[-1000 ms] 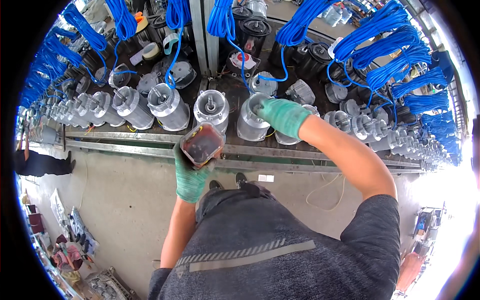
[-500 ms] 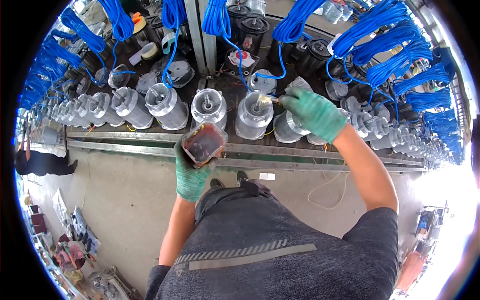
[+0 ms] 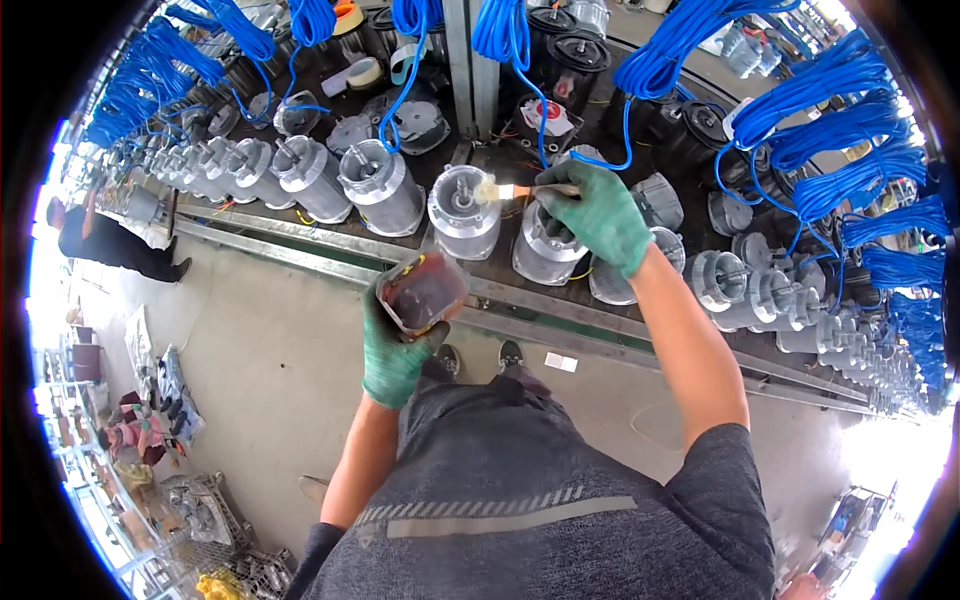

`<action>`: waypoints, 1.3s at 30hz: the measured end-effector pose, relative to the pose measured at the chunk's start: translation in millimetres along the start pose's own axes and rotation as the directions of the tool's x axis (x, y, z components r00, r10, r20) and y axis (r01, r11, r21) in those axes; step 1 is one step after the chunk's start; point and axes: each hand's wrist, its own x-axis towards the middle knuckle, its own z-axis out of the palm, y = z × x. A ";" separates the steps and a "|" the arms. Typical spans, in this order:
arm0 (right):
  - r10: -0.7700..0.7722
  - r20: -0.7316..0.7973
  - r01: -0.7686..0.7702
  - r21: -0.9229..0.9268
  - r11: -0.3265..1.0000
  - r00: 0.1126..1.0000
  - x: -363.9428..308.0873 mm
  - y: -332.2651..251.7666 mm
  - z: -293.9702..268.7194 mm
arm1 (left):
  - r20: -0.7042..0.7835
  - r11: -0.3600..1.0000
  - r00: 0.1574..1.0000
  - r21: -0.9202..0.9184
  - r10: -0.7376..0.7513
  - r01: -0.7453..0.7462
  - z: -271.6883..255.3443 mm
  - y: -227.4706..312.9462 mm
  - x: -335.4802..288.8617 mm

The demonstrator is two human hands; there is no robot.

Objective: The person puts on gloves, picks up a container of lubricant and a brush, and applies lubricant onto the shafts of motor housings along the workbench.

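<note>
Brush (image 3: 508, 191) has shifted one housing to the left since the frame half a second ago: bristles then over the next housing (image 3: 543, 258), now at the right side of the open mouth of the front housing (image 3: 466, 222). Contact between bristles and metal not resolvable. Right hand (image 3: 598, 212), green-gloved, fingers closed together, pinches the brush handle, bristles pointing left. Left hand (image 3: 395, 345), also gloved, cups the clear tub (image 3: 460, 290) from below and its left side, holding it tilted in front of the bench edge; dark reddish contents inside. Progress, as judged: brushing at the next housing seems done, at least for one pass, and the front housing seems only being started. Left-row housings (image 3: 382, 197) stand upright or leaning with shafts exposed; whether they have been brushed cannot be told, residue too small to read at this scale. Other differences: whole view has swung, so the steel post (image 3: 473, 75) and blue cable coils (image 3: 670, 55) sit farther right in view; tub remains in the left hand at roughly the same level; right arm now reaches farther across toward the left. Co-worker (image 3: 110, 243) visible at far left.
</note>
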 end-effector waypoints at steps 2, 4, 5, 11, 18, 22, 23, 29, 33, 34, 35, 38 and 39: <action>-0.007 0.030 0.009 -0.083 0.997 1.000 25.3 6.5 12.2 | -0.023 0.999 1.000 -0.042 -0.009 0.008 -9.1 -3.2 -3.4; -0.043 0.068 0.061 -0.297 0.953 0.997 45.0 6.1 20.1 | -0.036 0.995 0.999 -0.094 -0.020 0.016 -19.4 -6.6 -1.2; -0.042 0.063 0.059 -0.302 0.951 0.997 49.4 -0.4 24.1 | -0.035 0.996 0.999 -0.090 -0.025 0.021 -26.0 -8.0 1.1; 0.001 0.192 0.116 -0.599 0.792 0.981 78.3 -39.0 47.1 | -0.013 0.987 0.999 -0.154 -0.044 0.041 -69.3 -20.8 18.3; 0.102 0.301 0.172 -0.755 0.633 0.948 114.6 -89.9 83.0 | 0.043 0.975 0.999 -0.223 -0.009 0.018 -116.7 -39.6 36.9; 0.056 0.404 0.348 -0.844 0.408 0.913 127.6 -84.4 93.6 | 0.040 0.975 0.999 -0.220 -0.018 0.027 -127.1 -44.0 45.2; 0.054 0.424 0.390 -0.869 0.304 0.904 125.7 -88.7 101.2 | 0.031 0.981 0.999 -0.193 -0.015 0.020 -129.8 -45.9 45.8; 0.138 0.481 0.487 -0.873 -0.009 0.866 91.0 -108.5 128.2 | 0.025 0.990 0.999 -0.136 -0.027 0.030 -135.2 -56.3 48.8; 0.063 0.424 0.426 -0.904 -0.020 0.903 62.7 -88.7 131.3 | 0.037 0.987 0.999 -0.155 -0.023 0.029 -131.1 -52.4 48.5; 0.021 0.468 0.468 -0.884 -0.003 0.883 57.1 -75.4 124.7 | 0.032 0.988 0.999 -0.150 -0.020 0.024 -129.1 -50.7 48.4; -0.022 0.515 0.515 -0.857 0.014 0.857 53.1 -68.5 119.9 | 0.022 0.990 1.000 -0.142 -0.018 0.021 -128.1 -50.1 47.9; -0.178 0.525 0.535 -0.844 0.013 0.832 46.7 -48.4 94.5 | 0.021 0.985 1.000 -0.168 -0.019 0.022 -124.9 -50.9 46.3; -0.330 0.538 0.575 -0.818 0.016 0.776 45.4 -40.5 85.2 | 0.019 0.986 1.000 -0.165 -0.019 0.022 -124.1 -50.0 45.5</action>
